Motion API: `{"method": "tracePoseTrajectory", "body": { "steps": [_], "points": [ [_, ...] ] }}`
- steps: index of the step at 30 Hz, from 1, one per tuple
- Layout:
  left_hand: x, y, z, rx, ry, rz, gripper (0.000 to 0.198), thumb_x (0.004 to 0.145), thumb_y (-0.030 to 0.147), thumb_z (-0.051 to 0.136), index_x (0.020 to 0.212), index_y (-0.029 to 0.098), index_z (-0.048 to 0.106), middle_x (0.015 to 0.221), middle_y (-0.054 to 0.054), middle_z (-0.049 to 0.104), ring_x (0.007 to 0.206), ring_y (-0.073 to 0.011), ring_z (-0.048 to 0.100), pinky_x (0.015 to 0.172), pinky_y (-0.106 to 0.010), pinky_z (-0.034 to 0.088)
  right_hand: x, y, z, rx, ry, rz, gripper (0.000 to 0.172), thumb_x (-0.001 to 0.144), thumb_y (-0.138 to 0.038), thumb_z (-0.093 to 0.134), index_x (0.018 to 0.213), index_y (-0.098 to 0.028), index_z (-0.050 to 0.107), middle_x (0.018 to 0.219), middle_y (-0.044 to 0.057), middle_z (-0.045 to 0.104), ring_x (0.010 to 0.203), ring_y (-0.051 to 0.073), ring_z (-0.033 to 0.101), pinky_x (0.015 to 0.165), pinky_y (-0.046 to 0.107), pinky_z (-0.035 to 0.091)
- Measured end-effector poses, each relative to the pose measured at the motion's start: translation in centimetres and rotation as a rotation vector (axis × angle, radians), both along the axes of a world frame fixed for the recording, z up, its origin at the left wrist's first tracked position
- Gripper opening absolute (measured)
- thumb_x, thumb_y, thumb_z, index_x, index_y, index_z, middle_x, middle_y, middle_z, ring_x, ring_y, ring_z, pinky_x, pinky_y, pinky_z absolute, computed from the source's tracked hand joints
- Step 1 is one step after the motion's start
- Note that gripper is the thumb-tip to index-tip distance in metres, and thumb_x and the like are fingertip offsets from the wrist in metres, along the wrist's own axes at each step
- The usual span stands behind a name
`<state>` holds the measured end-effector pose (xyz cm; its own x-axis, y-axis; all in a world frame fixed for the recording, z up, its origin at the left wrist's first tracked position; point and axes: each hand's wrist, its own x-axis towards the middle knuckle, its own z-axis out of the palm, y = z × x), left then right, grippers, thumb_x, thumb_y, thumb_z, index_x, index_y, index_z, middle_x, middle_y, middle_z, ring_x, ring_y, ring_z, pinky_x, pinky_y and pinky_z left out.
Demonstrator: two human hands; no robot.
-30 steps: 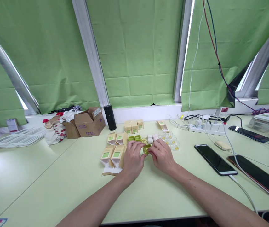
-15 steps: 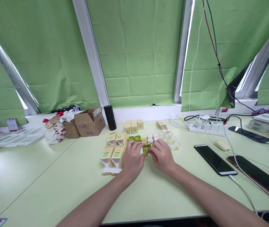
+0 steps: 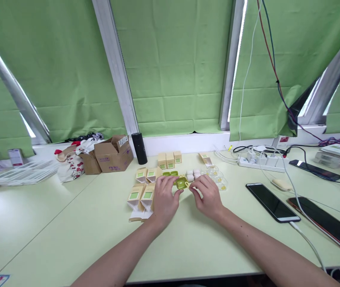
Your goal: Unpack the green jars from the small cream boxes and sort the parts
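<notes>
Just right of the beige boxes [image 3: 141,194], the left hand [image 3: 165,197] reaches forward from a forearm slanting up and rightward, palm down, its fingers curved round the left side of a small green container [image 3: 182,183] and its thumb at the near edge, holding it low over the tabletop [image 3: 184,243]. The container sits between both hands; at its right edge the right hand [image 3: 207,195], knuckles up and forearm slanting leftward, pinches a small yellow piece [image 3: 187,185] between bent fingers and thumb.

Pale table [image 3: 68,219] w/ grn trays [image 3: 174,173], cartons [image 3: 134,196], pwr strip [image 3: 262,162], 3 phones [image 3: 273,202] at R
</notes>
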<state>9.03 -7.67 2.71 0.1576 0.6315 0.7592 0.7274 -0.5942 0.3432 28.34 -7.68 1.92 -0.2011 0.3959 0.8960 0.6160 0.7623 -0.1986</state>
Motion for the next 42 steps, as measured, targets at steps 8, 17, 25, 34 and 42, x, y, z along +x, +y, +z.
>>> {"method": "tracePoseTrajectory", "body": {
  "steps": [8, 17, 25, 34, 42],
  "points": [
    [-0.8, 0.9, 0.2, -0.017, -0.214, 0.072, 0.036, 0.092, 0.025, 0.071, 0.127, 0.027, 0.063, 0.123, -0.006, 0.069, 0.121, -0.0301, 0.054, 0.106, -0.053, 0.046, 0.5, 1.4, -0.6, -0.037, -0.029, -0.087, 0.013, 0.095, -0.01, 0.058, 0.09, -0.021, 0.064, 0.09, 0.005, 0.069, 0.087, 0.022, 0.059, 0.079, 0.038, 0.036],
    [-0.7, 0.7, 0.3, -0.099, -0.253, 0.091, 0.036, 0.091, 0.026, 0.072, 0.126, 0.025, 0.065, 0.124, -0.007, 0.069, 0.124, -0.0291, 0.053, 0.11, -0.049, 0.044, -1.5, 5.1, -2.3, -0.332, -0.381, -0.36, 0.015, 0.089, -0.011, 0.065, 0.082, -0.02, 0.074, 0.102, 0.009, 0.067, 0.103, 0.025, 0.049, 0.082, 0.038, 0.029],
    [-0.7, 0.8, 0.2, -0.108, -0.262, 0.074, 0.037, 0.088, 0.024, 0.073, 0.125, 0.026, 0.066, 0.122, -0.007, 0.069, 0.123, -0.0284, 0.053, 0.109, -0.048, 0.044, -2.5, 6.1, -2.4, -0.359, -0.491, -0.451, 0.016, 0.092, -0.016, 0.061, 0.086, -0.019, 0.076, 0.103, 0.012, 0.064, 0.104, 0.028, 0.045, 0.085, 0.041, 0.029],
    [-0.7, 0.9, 0.0, -0.121, -0.274, 0.063, 0.037, 0.088, 0.024, 0.074, 0.124, 0.026, 0.067, 0.122, -0.007, 0.069, 0.123, -0.0298, 0.053, 0.109, -0.049, 0.044, -2.7, 6.3, -2.3, -0.394, -0.489, -0.459, 0.019, 0.095, -0.022, 0.059, 0.09, -0.018, 0.077, 0.105, 0.014, 0.064, 0.107, 0.03, 0.046, 0.088, 0.043, 0.03],
    [-0.5, 1.2, 0.1, -0.233, -0.489, -0.028, 0.038, 0.087, 0.031, 0.075, 0.124, 0.025, 0.069, 0.121, -0.009, 0.069, 0.116, -0.0272, 0.06, 0.099, -0.042, 0.05, -2.6, 4.0, -1.4, -0.413, -0.503, -0.344, 0.011, 0.092, -0.02, 0.059, 0.094, -0.018, 0.069, 0.102, 0.012, 0.068, 0.102, 0.027, 0.055, 0.086, 0.039, 0.033]
  ]
}}
